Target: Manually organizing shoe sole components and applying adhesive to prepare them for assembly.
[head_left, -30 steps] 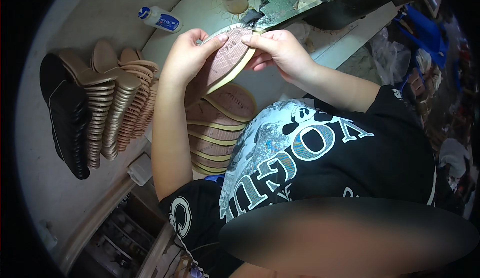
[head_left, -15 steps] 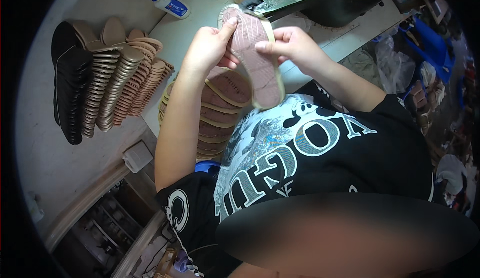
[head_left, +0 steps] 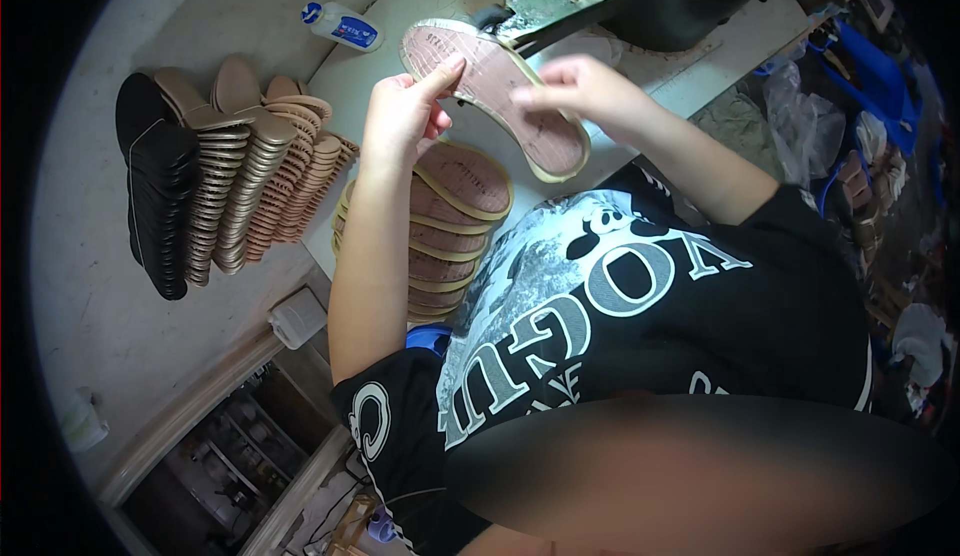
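Though near left hand (head_left: 405,121), soles (head_left: 445,239) part-behind forearm (head_left: 372,256).

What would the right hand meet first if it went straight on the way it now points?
The sole, most likely: the right hand overlaps its edge in view, though blur and depth leave contact unclear.

A pinkish, yellow-edged sole (head_left: 493,78) is held diagonally.

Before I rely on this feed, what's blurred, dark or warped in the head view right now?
Head view: the right hand is blurred, while the left hand and pink sole look sharper; a blurred oval masks the bottom; the corners go black; clutter at far right is dim and looks stretched toward the rim.
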A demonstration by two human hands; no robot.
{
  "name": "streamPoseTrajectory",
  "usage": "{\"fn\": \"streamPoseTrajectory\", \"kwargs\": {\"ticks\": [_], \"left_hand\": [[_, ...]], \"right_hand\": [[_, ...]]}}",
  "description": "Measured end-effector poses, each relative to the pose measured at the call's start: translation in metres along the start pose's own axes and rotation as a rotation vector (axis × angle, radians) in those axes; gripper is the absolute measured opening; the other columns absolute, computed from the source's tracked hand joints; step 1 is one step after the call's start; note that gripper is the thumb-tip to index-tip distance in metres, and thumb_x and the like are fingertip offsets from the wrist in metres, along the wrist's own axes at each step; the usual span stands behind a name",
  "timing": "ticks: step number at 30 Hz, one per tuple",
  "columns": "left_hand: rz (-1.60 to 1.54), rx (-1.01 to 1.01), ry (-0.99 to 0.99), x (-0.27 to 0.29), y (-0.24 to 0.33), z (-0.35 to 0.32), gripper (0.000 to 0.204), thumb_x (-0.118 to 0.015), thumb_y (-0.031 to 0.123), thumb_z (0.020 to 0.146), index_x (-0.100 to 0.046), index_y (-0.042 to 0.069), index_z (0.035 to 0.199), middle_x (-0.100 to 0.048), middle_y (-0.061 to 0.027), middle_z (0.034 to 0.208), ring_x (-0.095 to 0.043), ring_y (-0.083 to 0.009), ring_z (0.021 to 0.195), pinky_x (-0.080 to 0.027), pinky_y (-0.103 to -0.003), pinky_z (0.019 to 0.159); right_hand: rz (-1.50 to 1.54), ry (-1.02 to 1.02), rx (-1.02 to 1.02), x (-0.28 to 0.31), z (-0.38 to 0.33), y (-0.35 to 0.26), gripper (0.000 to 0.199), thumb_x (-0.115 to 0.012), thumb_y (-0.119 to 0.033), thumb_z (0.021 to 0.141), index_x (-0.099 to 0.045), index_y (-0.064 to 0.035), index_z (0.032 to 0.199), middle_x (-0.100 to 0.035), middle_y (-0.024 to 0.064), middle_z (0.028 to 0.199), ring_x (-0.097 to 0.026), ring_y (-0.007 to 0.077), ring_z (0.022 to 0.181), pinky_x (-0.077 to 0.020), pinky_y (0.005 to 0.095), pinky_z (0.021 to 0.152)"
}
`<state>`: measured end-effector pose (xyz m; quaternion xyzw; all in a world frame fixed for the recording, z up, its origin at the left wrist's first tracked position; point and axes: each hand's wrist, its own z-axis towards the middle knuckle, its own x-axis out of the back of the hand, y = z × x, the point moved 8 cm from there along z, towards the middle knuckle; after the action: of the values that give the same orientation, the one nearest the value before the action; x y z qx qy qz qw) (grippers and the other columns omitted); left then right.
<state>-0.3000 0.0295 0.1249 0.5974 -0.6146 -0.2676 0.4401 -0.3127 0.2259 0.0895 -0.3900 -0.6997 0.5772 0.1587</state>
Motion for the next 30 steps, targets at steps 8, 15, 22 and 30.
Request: {"fn": "streamPoseTrajectory", "kwargs": {"ticks": [8,15,22,30], "left_hand": [[0.012,0.001,0.058,0.015,0.001,0.017,0.044,-0.082,0.042,0.078,-0.061,0.003,0.074,-0.052,-0.0018,0.048,-0.044,-0.0071,0.035,-0.032,-0.02,0.036],[0.023,0.127,-0.042,0.016,0.007,0.042,0.044,-0.079,0.047,0.079,-0.064,0.006,0.076,-0.052,-0.0009,0.048,-0.04,-0.0068,0.036,-0.028,-0.019,0.036],[0.484,-0.033,0.037,0.04,0.031,0.082,0.078,-0.07,0.063,0.078,-0.063,-0.006,0.113,-0.063,-0.0213,0.113,-0.061,-0.025,0.099,-0.047,-0.037,0.088],[0.871,-0.722,-0.56,-0.019,0.081,0.09,0.068,-0.082,0.048,0.07,-0.062,0.011,0.124,-0.056,-0.0166,0.128,-0.049,-0.0295,0.123,-0.036,-0.038,0.107]], "right_hand": [[0.321,-0.029,-0.155,-0.031,-0.044,0.036,0.028,-0.069,-0.025,0.092,-0.069,0.0013,0.099,-0.072,0.0112,0.086,-0.071,0.0118,0.072,-0.0525,0.0209,0.063],[0.495,0.073,-0.114,-0.037,-0.034,0.013,0.026,-0.063,-0.022,0.094,-0.065,0.0013,0.105,-0.072,0.0138,0.088,-0.071,0.0132,0.073,-0.052,0.0215,0.065],[0.559,0.137,-0.091,-0.037,-0.005,-0.003,0.029,-0.063,-0.025,0.094,-0.067,0.0022,0.103,-0.072,0.0147,0.09,-0.072,0.0169,0.076,-0.0535,0.0242,0.07],[0.536,0.204,-0.074,-0.038,0.018,-0.01,0.035,-0.062,-0.032,0.096,-0.068,0.0022,0.1,-0.073,0.0147,0.09,-0.072,0.0157,0.076,-0.0536,0.0235,0.067]]}}
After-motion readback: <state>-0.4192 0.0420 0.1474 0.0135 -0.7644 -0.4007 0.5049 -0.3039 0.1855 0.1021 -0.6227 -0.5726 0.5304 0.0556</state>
